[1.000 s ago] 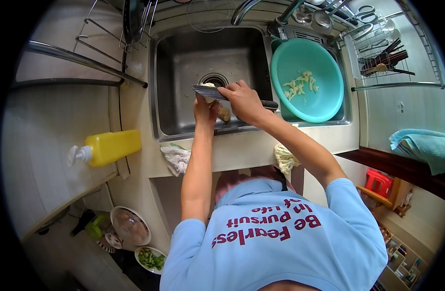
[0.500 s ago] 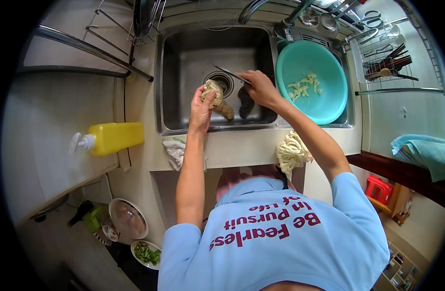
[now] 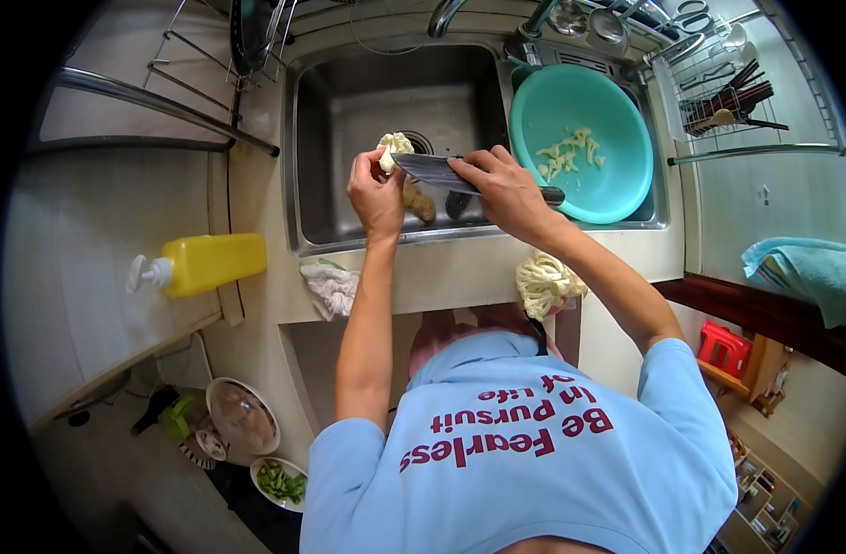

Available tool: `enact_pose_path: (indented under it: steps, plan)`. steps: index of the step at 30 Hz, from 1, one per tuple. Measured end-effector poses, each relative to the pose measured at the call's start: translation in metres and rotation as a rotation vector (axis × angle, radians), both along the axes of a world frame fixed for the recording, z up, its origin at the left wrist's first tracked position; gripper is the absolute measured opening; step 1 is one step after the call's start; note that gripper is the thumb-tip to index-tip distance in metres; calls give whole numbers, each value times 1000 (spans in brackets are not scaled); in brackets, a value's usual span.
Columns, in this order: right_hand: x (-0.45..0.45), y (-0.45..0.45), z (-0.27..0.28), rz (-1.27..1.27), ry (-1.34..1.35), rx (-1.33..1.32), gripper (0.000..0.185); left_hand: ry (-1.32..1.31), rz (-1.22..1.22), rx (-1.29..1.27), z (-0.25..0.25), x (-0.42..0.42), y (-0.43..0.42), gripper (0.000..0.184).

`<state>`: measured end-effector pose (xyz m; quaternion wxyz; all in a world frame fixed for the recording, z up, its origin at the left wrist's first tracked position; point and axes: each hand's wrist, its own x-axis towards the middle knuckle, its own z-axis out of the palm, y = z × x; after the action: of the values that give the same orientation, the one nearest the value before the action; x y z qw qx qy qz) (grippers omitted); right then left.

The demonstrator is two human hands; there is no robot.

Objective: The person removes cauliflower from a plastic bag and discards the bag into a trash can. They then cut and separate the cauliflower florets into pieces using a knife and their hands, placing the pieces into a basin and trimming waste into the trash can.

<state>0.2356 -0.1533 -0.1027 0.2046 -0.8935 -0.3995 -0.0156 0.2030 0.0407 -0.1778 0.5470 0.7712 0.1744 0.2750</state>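
Note:
Over the sink (image 3: 349, 83), my left hand (image 3: 377, 198) pinches a small cauliflower floret (image 3: 394, 146) in its fingertips. My right hand (image 3: 508, 189) grips a knife, its broad blade (image 3: 427, 172) facing up and the tip end at the floret. The dark handle's end sticks out past the palm. Beneath the hands lie a knobbly brown root-like piece (image 3: 419, 201) and a dark lump (image 3: 457, 204), partly covered by the blade. More cauliflower pieces (image 3: 570, 155) rest in a turquoise basin (image 3: 526, 102) to the right. A larger cauliflower piece (image 3: 543, 284) sits at the counter's front edge.
A crumpled cloth (image 3: 330, 286) lies on the counter, left of my forearm. A yellow pump bottle (image 3: 215, 263) is farther left. The faucet (image 3: 444, 17) juts in at the back. A wire rack with chopsticks (image 3: 732, 102) stands right of the basin.
The knife has turned so its flat side shows, and its tip has come to the floret. The floret in my left hand has been turned, and its white side now shows. The view has shifted slightly.

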Motion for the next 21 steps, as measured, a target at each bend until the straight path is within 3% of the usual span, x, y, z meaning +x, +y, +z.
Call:
enact_pose_path:
  steps: [5, 8, 10, 12, 14, 15, 17, 18, 21]
  plan:
    - [-3, 20, -8, -79, 102, 7, 52, 0, 82, 117, 13, -3, -10, 22]
    - [1, 37, -12, -128, 134, -84, 41, 20, 82, 162, 8, -3, -14, 18]
    - [3, 50, -18, -156, 129, -111, 17, 18, 63, 346, -4, -2, -17, 14]
    - [15, 62, -38, -175, 84, -56, 18, 20, 30, 354, -13, -3, -18, 13]
    - [31, 69, -45, -168, 94, -162, 12, -111, -41, 669, -18, -5, -10, 16]
    - [44, 72, -53, -244, 181, -193, 13, -109, -41, 671, -10, -9, -7, 16]
    - [62, 60, -67, -233, 366, -51, 18, 75, -108, 227, 6, -10, -1, 21]
    - [66, 53, -65, -203, 402, 28, 19, 106, -158, -112, -2, -6, 10, 26]
    - [57, 32, -36, -238, 572, 218, 17, -105, -325, -1004, -13, -10, 25, 31]
